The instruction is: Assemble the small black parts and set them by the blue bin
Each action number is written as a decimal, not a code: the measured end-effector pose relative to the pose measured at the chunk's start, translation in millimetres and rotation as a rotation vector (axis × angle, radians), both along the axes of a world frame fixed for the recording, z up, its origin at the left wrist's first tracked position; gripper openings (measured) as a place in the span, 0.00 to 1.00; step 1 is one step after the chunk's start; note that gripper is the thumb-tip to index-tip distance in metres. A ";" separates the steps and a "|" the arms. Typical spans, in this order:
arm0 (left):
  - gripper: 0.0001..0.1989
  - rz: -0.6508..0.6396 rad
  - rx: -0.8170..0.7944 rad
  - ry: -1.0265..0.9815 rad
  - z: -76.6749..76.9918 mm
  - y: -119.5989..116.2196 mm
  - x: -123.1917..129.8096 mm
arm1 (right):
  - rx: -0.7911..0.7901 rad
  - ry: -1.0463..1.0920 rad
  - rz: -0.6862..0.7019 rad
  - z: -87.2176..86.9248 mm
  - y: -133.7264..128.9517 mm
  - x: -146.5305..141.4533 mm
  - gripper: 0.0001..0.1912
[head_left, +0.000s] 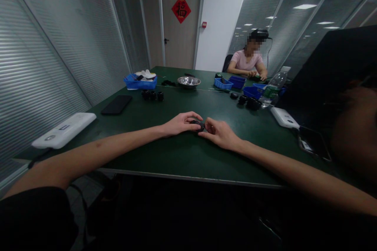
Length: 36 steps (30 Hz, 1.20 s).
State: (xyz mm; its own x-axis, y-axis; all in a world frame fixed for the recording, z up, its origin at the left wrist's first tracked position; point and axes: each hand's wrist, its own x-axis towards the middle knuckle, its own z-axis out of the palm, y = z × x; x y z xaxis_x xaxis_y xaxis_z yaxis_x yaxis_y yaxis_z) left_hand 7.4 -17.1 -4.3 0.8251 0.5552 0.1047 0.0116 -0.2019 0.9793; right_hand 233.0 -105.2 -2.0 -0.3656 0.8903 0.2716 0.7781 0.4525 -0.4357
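My left hand rests on the green table with its fingers closed round a small black round part, whose exact kind I cannot make out. Close against its right side is my right hand, fingers curled and thumb stretched along the tabletop beneath. Whatever the right fingertips pinch is too small or hidden to name. Beyond the hands, several black cylindrical parts stand at the left, and more black parts sit to the right.
Farther back are a metal bowl, a blue basket and small blue bins. Around me lie a black phone, white power packs and a water bottle. A co-worker sits opposite; another person is close at right.
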 end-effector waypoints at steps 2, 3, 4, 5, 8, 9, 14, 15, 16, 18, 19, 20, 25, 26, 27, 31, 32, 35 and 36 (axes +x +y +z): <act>0.22 -0.005 0.005 0.006 -0.8 0.7 0.1 | 0.009 0.017 -0.001 -0.6 -0.1 0.1 0.18; 0.22 -0.009 0.003 0.003 -1.3 1.0 0.2 | 0.010 0.023 0.001 -0.9 -0.1 0.2 0.17; 0.22 -0.014 -0.001 -0.002 -1.7 1.2 0.2 | 0.009 0.026 0.003 -1.1 -0.1 0.4 0.17; 0.22 -0.020 -0.006 -0.011 -2.0 1.2 0.2 | 0.009 0.027 0.004 -1.2 -0.1 0.5 0.17; 0.22 -0.026 -0.027 -0.036 -1.9 0.7 0.3 | 0.014 0.027 0.000 -0.8 -0.4 0.3 0.18; 0.22 -0.022 -0.033 -0.042 -1.7 0.4 0.3 | 0.014 0.026 -0.005 -0.3 -0.6 -0.1 0.19; 0.23 0.003 -0.038 -0.075 -0.7 0.3 0.8 | -0.035 0.013 -0.036 4.6 -2.6 -2.9 0.22; 0.23 0.009 -0.035 -0.085 -1.0 0.6 1.0 | -0.047 0.008 -0.040 5.5 -2.9 -3.2 0.23; 0.23 0.014 -0.032 -0.094 -1.5 1.0 1.3 | -0.057 0.006 -0.043 6.1 -3.0 -3.3 0.25; 0.23 0.015 -0.019 -0.102 -2.9 1.7 1.7 | -0.068 0.001 -0.039 6.5 -2.7 -2.6 0.27; 0.23 0.011 -0.010 -0.100 -3.6 2.0 1.8 | -0.072 -0.003 -0.029 6.3 -2.4 -2.0 0.27; 0.23 0.006 -0.001 -0.096 -4.2 2.3 1.7 | -0.075 -0.008 -0.019 5.8 -2.0 -1.3 0.27; 0.22 -0.002 0.012 -0.062 -4.6 2.7 0.8 | -0.057 0.004 -0.012 2.3 -0.4 1.0 0.21; 0.23 0.005 0.011 -0.051 -4.5 2.8 0.7 | -0.047 0.021 -0.022 1.8 -0.3 0.8 0.19; 0.23 0.011 0.011 -0.042 -4.4 2.9 0.6 | -0.036 0.038 -0.028 1.3 -0.4 0.6 0.17; 0.24 0.002 0.016 -0.020 -4.9 4.0 0.2 | -0.001 0.067 -0.012 -0.5 -0.5 -0.3 0.14; 0.24 -0.004 0.020 -0.018 -5.1 4.3 0.1 | 0.004 0.065 -0.007 -0.9 -0.5 -0.4 0.14; 0.23 -0.009 0.018 -0.030 -5.0 4.5 0.0 | 0.009 0.074 -0.003 -1.0 -0.5 -0.7 0.15; 0.23 -0.005 0.012 -0.042 -4.7 4.3 0.1 | 0.007 0.080 -0.012 -0.5 -0.7 -1.1 0.16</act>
